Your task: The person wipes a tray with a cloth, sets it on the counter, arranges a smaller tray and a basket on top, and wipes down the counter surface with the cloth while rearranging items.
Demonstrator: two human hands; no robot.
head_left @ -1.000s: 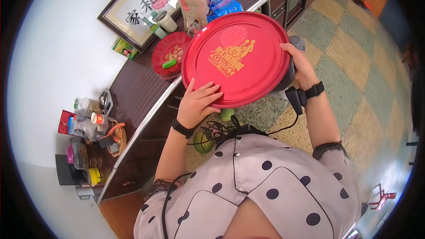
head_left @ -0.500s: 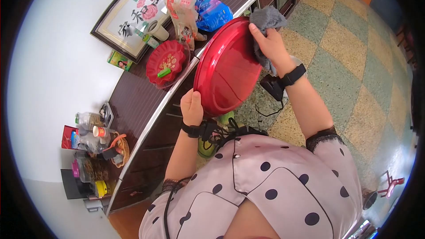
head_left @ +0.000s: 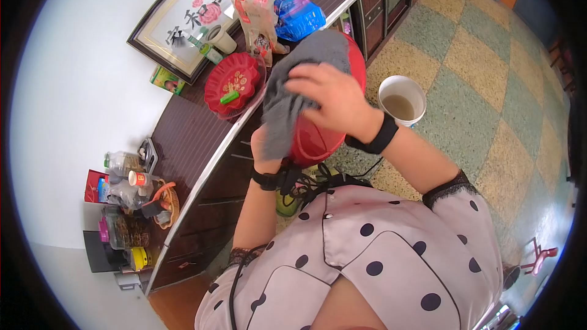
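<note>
A glossy red round tray (head_left: 315, 139) is held tilted in front of my body. My left hand (head_left: 263, 154) grips its near left edge, with the fingers partly behind a grey cloth (head_left: 282, 82). The cloth lies across the left and upper part of the tray and hangs over its rim. Pressed onto the cloth, my right hand (head_left: 335, 101) is slightly blurred, its fingers bent over the fabric. Much of the tray's surface is hidden beneath cloth and hand.
To the left runs a dark cabinet top (head_left: 183, 146) bearing a red scalloped dish (head_left: 214, 95), a blue package (head_left: 299, 15), a framed picture (head_left: 183, 6) and a wicker basket (head_left: 174, 208). A white bucket (head_left: 402, 82) of murky water stands on the checkered floor.
My right hand has swept the grey cloth from the tray's far right edge across to its left side. The bucket shows more fully. My left hand keeps its hold at the edge.
</note>
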